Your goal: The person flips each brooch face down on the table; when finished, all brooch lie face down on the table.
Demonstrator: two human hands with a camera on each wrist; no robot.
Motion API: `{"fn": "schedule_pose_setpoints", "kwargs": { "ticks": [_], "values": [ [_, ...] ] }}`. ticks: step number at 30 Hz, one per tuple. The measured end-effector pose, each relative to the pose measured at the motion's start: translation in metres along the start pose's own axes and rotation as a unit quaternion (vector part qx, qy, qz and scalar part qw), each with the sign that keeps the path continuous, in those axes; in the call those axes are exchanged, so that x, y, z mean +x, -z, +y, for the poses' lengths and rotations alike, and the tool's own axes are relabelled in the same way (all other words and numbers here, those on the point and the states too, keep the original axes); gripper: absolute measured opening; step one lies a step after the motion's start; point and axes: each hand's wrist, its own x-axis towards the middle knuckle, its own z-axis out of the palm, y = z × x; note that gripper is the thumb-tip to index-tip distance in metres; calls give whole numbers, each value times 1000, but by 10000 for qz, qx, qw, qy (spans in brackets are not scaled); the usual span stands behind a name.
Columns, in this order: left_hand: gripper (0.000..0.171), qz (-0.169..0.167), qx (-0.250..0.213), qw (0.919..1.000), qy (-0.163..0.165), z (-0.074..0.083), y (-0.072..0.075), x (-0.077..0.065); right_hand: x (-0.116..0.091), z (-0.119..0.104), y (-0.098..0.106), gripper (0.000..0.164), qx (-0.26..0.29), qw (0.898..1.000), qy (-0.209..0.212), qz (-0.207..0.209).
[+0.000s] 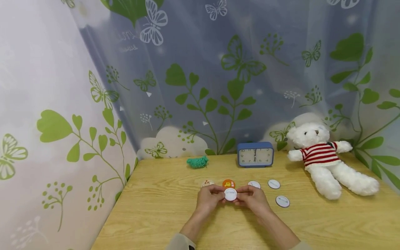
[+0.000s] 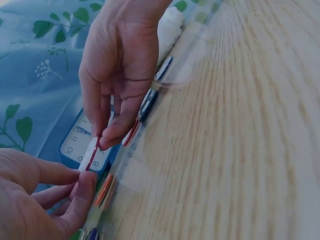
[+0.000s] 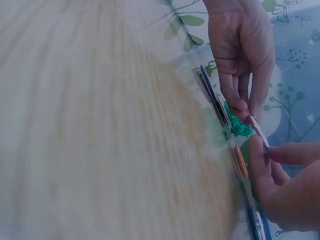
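My left hand point(image 1: 207, 200) and right hand point(image 1: 253, 201) pinch a round pin badge point(image 1: 230, 194) from opposite sides by its rim. The badge's white back, with its pin, faces me. In both wrist views the badge point(image 2: 90, 154) is seen edge-on between the fingertips, raised off the table. Just behind it lies an orange badge point(image 1: 228, 183), picture side up. A cream badge point(image 1: 207, 182) beside that is partly covered by my left hand. White-backed badges lie to the right: one point(image 1: 254, 183) by my right fingers, another point(image 1: 274, 184) farther right and a third point(image 1: 282, 201) nearer me.
A blue clock point(image 1: 255, 155) stands at the back of the wooden table point(image 1: 150, 208). To its left is a green crumpled bundle point(image 1: 197, 162). A white teddy bear point(image 1: 322, 156) in a striped shirt sits at the right. A patterned curtain point(image 1: 200, 69) hangs behind.
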Motion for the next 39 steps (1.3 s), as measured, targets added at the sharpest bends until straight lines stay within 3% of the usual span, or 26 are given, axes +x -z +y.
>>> {"fn": "schedule_pose_setpoints", "kwargs": {
  "ticks": [10,19,39],
  "values": [
    [6,-177,751,9968,-203,7,4,0,1,-2,0,20,-8,9999,-10,154],
    [10,-410,1010,9940,132,7,8,-2,-1,1,1,16,-138,9998,-119,95],
    [17,-343,774,9936,746,9,8,0,0,-4,2,24,-618,9970,-431,-185]
  ]
}}
